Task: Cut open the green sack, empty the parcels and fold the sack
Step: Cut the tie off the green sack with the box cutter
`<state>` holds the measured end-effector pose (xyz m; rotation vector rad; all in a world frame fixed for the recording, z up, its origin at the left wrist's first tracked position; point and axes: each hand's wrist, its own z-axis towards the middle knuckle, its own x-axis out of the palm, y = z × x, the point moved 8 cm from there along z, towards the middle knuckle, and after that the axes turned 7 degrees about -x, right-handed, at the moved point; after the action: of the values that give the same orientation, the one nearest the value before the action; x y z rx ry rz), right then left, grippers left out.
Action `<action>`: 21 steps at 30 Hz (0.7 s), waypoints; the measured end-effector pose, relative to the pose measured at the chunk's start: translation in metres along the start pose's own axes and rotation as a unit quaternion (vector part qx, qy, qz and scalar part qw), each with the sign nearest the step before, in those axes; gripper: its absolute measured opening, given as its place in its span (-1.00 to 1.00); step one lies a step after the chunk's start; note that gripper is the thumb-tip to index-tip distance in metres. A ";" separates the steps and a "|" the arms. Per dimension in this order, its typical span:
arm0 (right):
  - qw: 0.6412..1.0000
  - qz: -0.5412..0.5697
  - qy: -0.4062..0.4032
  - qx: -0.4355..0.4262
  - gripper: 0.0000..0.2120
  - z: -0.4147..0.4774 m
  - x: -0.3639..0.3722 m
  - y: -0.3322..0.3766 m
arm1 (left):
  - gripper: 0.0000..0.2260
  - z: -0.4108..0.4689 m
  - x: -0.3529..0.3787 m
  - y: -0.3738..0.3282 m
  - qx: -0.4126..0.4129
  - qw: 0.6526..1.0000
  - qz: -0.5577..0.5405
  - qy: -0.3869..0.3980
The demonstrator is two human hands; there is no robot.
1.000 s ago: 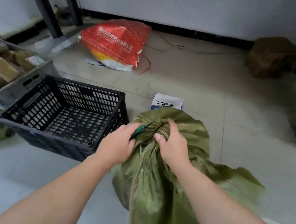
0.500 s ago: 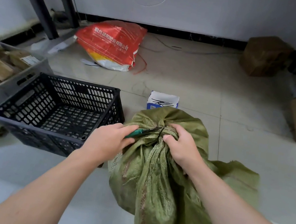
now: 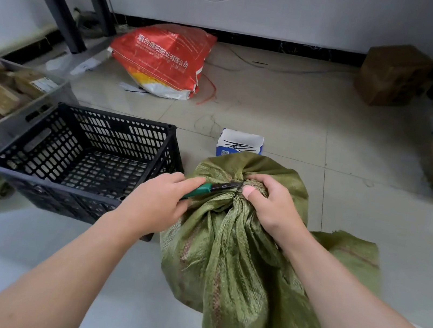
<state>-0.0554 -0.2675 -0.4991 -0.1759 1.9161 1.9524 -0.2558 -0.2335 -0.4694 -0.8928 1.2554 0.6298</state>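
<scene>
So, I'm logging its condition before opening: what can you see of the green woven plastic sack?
The green woven plastic sack is faded olive with faint reddish streaks, full and bulging, resting on the pale tiled floor right of the black slatted crate. Its neck is bunched into pleats and closed. The right hand grips the bunch; the left hand holds a green-handled cutter with its dark tip at the tie.

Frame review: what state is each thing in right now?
green sack, upright, neck bunched shut
cutter, gripped by left hand, tip at the sack's neck
right hand, gripping the sack's neck
black crate, upright beside the sack
red sack, lying on the floor
</scene>
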 end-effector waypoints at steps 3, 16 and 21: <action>1.000 0.013 -0.001 0.014 -0.78 -0.002 0.003 -0.006 | -0.52 -0.002 0.003 -0.001 0.011 1.000 0.005 -0.012; 0.993 0.110 0.027 0.031 -0.80 -0.005 0.004 -0.002 | -0.58 -0.002 -0.007 -0.006 0.018 0.999 -0.042 -0.023; 0.989 0.128 0.054 0.050 -0.77 -0.009 0.007 -0.003 | -0.64 -0.001 -0.001 -0.003 -0.006 0.993 -0.110 0.042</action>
<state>-0.0622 -0.2751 -0.5048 -0.0076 2.1964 2.0356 -0.2536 -0.2363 -0.4682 -1.0598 1.2086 0.4290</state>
